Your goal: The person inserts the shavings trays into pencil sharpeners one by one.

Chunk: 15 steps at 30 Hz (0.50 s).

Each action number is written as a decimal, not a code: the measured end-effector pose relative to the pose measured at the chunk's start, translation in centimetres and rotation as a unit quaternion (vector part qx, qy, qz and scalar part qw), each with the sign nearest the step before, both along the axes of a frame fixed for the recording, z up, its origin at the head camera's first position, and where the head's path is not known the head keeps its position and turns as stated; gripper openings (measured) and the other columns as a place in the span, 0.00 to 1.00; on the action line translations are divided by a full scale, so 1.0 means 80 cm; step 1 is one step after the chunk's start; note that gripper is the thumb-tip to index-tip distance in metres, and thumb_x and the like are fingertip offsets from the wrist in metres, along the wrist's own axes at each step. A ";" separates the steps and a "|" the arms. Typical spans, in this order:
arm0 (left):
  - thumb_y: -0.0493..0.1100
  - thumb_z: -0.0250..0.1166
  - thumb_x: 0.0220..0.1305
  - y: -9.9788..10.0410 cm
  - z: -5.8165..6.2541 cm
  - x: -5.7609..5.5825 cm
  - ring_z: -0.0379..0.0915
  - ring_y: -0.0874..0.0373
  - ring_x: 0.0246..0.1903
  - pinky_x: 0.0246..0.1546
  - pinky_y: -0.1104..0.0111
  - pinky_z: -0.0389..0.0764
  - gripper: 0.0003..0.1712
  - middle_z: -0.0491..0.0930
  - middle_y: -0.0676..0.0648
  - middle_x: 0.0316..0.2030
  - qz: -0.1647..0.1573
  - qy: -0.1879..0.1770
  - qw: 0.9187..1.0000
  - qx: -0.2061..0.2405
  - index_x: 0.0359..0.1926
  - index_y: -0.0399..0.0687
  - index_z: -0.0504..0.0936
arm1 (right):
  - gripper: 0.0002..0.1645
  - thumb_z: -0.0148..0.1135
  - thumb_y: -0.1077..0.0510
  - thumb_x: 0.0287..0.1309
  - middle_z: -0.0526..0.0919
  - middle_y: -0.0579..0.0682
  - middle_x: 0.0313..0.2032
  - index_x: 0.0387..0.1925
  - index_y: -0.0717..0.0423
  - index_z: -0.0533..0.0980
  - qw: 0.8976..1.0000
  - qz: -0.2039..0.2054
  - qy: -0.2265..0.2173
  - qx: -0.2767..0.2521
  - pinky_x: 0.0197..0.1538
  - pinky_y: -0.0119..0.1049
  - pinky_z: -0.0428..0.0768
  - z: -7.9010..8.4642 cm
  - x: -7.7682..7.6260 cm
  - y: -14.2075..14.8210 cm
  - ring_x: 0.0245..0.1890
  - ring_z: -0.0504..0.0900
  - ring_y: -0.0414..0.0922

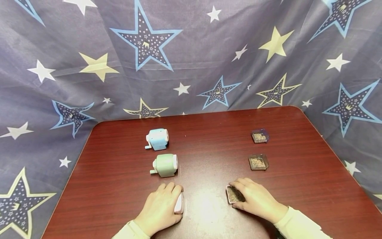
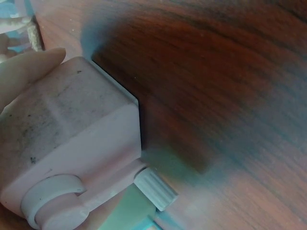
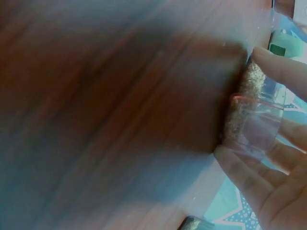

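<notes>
My left hand (image 1: 162, 209) grips a pink crank pencil sharpener (image 1: 178, 204) near the table's front, covering most of it. In the left wrist view, its smudged body (image 2: 81, 124) and the crank handle (image 2: 156, 189) show, with a finger along one side. To the right, my right hand (image 1: 258, 199) holds a small clear shavings drawer (image 1: 234, 195) between thumb and fingers. Pencil shavings (image 3: 237, 115) fill its bottom in the right wrist view. A gap of bare tabletop separates sharpener and drawer.
Beyond my left hand stand a green sharpener (image 1: 165, 165) and a blue sharpener (image 1: 158, 138). Past my right hand lie a dark see-through drawer (image 1: 252, 168) and a purplish drawer (image 1: 265, 131), both containing shavings. A star-patterned cloth (image 1: 191, 59) hangs behind the reddish-brown table (image 1: 209, 132).
</notes>
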<state>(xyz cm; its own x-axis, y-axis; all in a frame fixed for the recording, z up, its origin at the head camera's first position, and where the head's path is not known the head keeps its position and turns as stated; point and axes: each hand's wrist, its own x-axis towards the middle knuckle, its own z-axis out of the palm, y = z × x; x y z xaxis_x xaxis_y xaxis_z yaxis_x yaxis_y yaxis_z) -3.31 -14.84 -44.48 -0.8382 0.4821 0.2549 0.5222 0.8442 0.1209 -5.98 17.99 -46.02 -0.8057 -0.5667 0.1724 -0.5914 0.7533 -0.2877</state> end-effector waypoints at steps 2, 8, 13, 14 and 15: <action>0.51 0.78 0.24 0.000 0.000 0.000 0.70 0.53 0.28 0.16 0.62 0.69 0.35 0.73 0.52 0.31 0.001 -0.001 1.000 0.000 0.41 0.50 0.78 | 0.36 0.77 0.46 0.40 0.84 0.51 0.45 0.52 0.60 0.81 1.000 0.005 0.003 -0.003 0.46 0.50 0.82 0.000 0.000 -0.003 0.45 0.82 0.49; 0.51 0.78 0.22 0.000 -0.001 0.000 0.70 0.54 0.28 0.16 0.62 0.70 0.34 0.75 0.52 0.31 -0.002 0.015 1.000 0.010 0.39 0.50 0.78 | 0.37 0.77 0.45 0.40 0.84 0.53 0.46 0.52 0.61 0.81 1.000 0.012 -0.010 0.001 0.48 0.51 0.82 0.003 -0.001 -0.014 0.47 0.82 0.52; 0.50 0.78 0.22 -0.001 -0.002 0.001 0.71 0.54 0.29 0.17 0.63 0.71 0.34 0.76 0.53 0.31 0.000 0.017 1.000 0.014 0.38 0.50 0.77 | 0.36 0.77 0.46 0.42 0.85 0.55 0.47 0.52 0.61 0.81 1.000 0.016 -0.021 0.007 0.49 0.51 0.82 0.006 -0.004 -0.025 0.49 0.83 0.53; 0.50 0.78 0.22 -0.001 -0.001 0.001 0.71 0.55 0.29 0.17 0.63 0.71 0.33 0.76 0.53 0.31 0.000 0.016 1.000 0.014 0.38 0.50 0.77 | 0.36 0.76 0.45 0.42 0.85 0.55 0.47 0.52 0.61 0.81 1.000 0.017 -0.021 0.008 0.50 0.52 0.82 0.006 -0.004 -0.027 0.49 0.83 0.53; 0.50 0.78 0.22 -0.001 -0.001 0.001 0.71 0.55 0.29 0.17 0.62 0.71 0.33 0.76 0.53 0.31 0.001 0.014 1.000 0.014 0.38 0.50 0.77 | 0.36 0.76 0.46 0.42 0.85 0.55 0.47 0.52 0.62 0.81 1.000 0.017 -0.022 0.008 0.50 0.52 0.82 0.006 -0.005 -0.028 0.49 0.83 0.53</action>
